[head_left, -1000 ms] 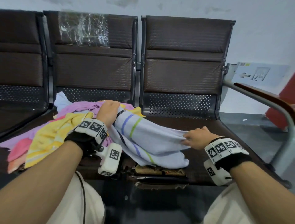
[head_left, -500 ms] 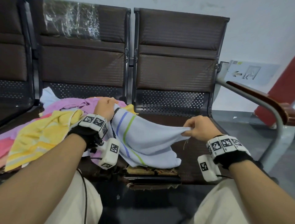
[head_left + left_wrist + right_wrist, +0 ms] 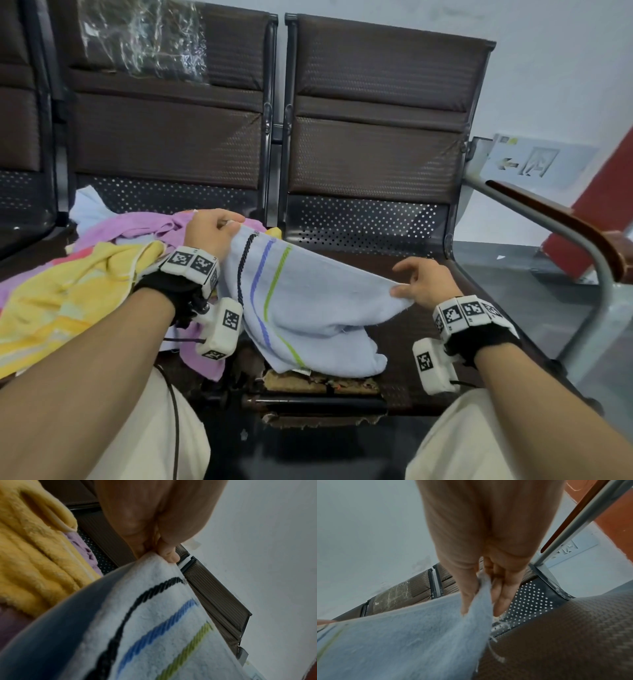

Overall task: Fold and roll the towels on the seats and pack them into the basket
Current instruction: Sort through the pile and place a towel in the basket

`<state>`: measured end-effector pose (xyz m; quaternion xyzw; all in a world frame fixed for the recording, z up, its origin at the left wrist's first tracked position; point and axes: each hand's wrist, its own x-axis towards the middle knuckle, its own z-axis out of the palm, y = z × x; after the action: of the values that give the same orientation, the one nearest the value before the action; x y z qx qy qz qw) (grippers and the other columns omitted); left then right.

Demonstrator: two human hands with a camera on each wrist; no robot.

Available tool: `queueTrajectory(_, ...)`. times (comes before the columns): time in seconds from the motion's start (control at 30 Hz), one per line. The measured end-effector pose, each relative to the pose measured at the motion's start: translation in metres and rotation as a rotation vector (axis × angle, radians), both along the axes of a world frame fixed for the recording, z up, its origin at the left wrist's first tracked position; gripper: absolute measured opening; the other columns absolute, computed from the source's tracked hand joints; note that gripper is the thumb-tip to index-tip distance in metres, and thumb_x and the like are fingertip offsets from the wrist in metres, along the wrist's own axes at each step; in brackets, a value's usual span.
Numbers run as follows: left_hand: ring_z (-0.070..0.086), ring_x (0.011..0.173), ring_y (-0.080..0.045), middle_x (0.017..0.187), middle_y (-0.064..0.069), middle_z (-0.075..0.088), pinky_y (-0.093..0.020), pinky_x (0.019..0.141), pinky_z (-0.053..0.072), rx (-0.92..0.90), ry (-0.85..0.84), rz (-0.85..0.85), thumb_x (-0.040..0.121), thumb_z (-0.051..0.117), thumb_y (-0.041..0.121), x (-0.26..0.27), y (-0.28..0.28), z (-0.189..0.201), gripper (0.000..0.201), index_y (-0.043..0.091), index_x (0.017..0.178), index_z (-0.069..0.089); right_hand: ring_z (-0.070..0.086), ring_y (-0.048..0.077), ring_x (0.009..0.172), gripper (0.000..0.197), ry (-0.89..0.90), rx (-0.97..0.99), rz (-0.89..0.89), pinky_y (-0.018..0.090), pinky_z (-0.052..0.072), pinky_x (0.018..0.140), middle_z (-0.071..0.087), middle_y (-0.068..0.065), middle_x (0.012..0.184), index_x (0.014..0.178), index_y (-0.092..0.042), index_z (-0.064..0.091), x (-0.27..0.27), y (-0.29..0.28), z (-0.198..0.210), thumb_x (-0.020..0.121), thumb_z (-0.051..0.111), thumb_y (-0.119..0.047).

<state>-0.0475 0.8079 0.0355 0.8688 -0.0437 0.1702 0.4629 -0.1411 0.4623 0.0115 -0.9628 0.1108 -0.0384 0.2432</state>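
Note:
A light blue towel (image 3: 318, 301) with black, blue and green stripes hangs stretched between my two hands above the brown seat (image 3: 479, 284). My left hand (image 3: 219, 229) pinches its striped corner (image 3: 154, 561) near the pile. My right hand (image 3: 407, 284) pinches the opposite plain corner (image 3: 481, 586) between thumb and fingers. The towel's lower part sags onto the seat's front edge. A pile of towels lies on the left seat: a yellow one (image 3: 68, 294), a purple one (image 3: 137, 229) and a pale one (image 3: 89, 209) behind. No basket is in view.
A metal armrest with a wooden top (image 3: 561, 226) borders the right seat. The seat's front edge (image 3: 322, 380) is torn, with padding showing. Seat backs (image 3: 376, 120) stand behind, one with plastic wrap (image 3: 144, 37). My knees in light trousers (image 3: 144, 438) are below.
Both hands have lifted the blue towel and drawn it taut; the left hand rose off the pile, and the right hand moved further right with its corner.

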Motion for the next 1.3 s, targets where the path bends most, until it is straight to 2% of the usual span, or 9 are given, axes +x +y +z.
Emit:
queueTrajectory(0.07,0.062,0.099,-0.025,0.106,-0.014,0.069,-0.03,0.091,0.046,0.067,-0.013,-0.009,0.09,0.054,0.003,-0.002,0.001,0.0,0.025,0.005,0.111,0.069,0.057,0.01,0.083,0.029,0.06,0.018,-0.018,0.019,0.041,0.075,0.064,-0.006,0.084,0.1,-0.025,0.071,0.0,0.001,0.0,0.072,0.082,-0.023)
queueTrajectory(0.17,0.059,0.107,-0.028,0.114,-0.017,0.065,-0.029,0.096,0.041,0.222,-0.008,-0.038,0.091,0.049,-0.002,-0.006,0.003,-0.002,0.03,0.003,0.115,0.065,0.06,0.006,0.077,0.009,0.136,0.029,-0.025,0.011,0.041,0.06,0.07,-0.003,0.081,0.075,-0.022,0.075,-0.005,0.003,0.0,0.071,0.083,-0.02)
queueTrajectory(0.3,0.054,0.116,-0.028,0.121,-0.013,0.062,-0.038,0.1,0.042,0.435,0.012,-0.08,0.09,0.043,-0.008,-0.016,0.003,-0.004,0.035,0.007,0.115,0.063,0.058,0.005,0.065,0.021,0.093,0.024,-0.043,0.013,0.038,0.05,0.066,-0.003,0.067,0.059,-0.018,0.067,-0.012,0.001,0.006,0.064,0.087,-0.018)
queueTrajectory(0.53,0.055,0.1,-0.029,0.111,-0.009,0.059,-0.034,0.079,0.042,0.644,0.02,-0.118,0.089,0.047,0.003,-0.042,0.006,0.004,0.016,0.013,0.1,0.052,0.058,0.015,0.071,0.017,-0.135,0.121,-0.059,0.024,0.04,0.061,0.065,0.0,0.071,0.071,-0.016,0.065,-0.036,0.003,0.014,0.077,0.078,-0.023)
queueTrajectory(0.8,0.055,0.097,-0.033,0.11,-0.009,0.048,-0.033,0.074,0.036,0.558,-0.174,-0.119,0.091,0.046,0.002,-0.067,-0.007,0.027,0.019,0.012,0.107,0.05,0.056,0.02,0.081,0.008,-0.608,0.332,-0.269,0.031,0.043,0.078,0.062,-0.001,0.078,0.081,-0.018,0.062,-0.039,0.029,0.048,0.085,0.064,-0.024)
queueTrajectory(1.0,0.052,0.099,-0.033,0.11,-0.01,0.05,-0.043,0.091,0.04,0.204,-0.28,-0.019,0.093,0.041,0.003,-0.073,-0.017,0.071,0.018,0.013,0.101,0.053,0.052,0.018,0.082,0.007,-0.765,0.461,-0.436,0.025,0.039,0.079,0.058,-0.001,0.082,0.086,-0.018,0.063,-0.036,0.03,0.088,0.085,0.064,-0.025)
queueTrajectory(1.1,0.05,0.102,-0.031,0.11,-0.016,0.053,-0.025,0.085,0.034,0.081,-0.355,0.015,0.095,0.035,0.005,-0.066,-0.014,0.1,0.02,0.007,0.101,0.054,0.048,0.017,0.069,0.015,-0.851,0.452,-0.427,0.018,0.035,0.069,0.054,-0.002,0.068,0.071,-0.017,0.062,-0.033,0.025,0.118,0.084,0.066,-0.024)
queueTrajectory(1.17,0.05,0.102,-0.029,0.11,-0.018,0.055,-0.016,0.077,0.027,0.021,-0.415,0.047,0.096,0.034,0.006,-0.058,-0.013,0.117,0.022,0.004,0.102,0.055,0.032,0.013,0.053,0.04,-0.947,0.439,-0.411,0.02,0.026,0.052,0.037,-0.004,0.051,0.052,-0.016,0.042,-0.03,0.024,0.138,0.083,0.067,-0.021)
queueTrajectory(1.3,0.05,0.104,-0.03,0.11,-0.018,0.056,-0.023,0.082,0.03,0.038,-0.408,0.049,0.098,0.033,0.007,-0.043,-0.012,0.118,0.024,0.004,0.105,0.056,0.036,0.017,0.058,0.028,-0.906,0.477,-0.439,0.024,0.031,0.059,0.043,0.007,0.059,0.06,-0.012,0.052,-0.016,0.027,0.142,0.082,0.065,-0.022)
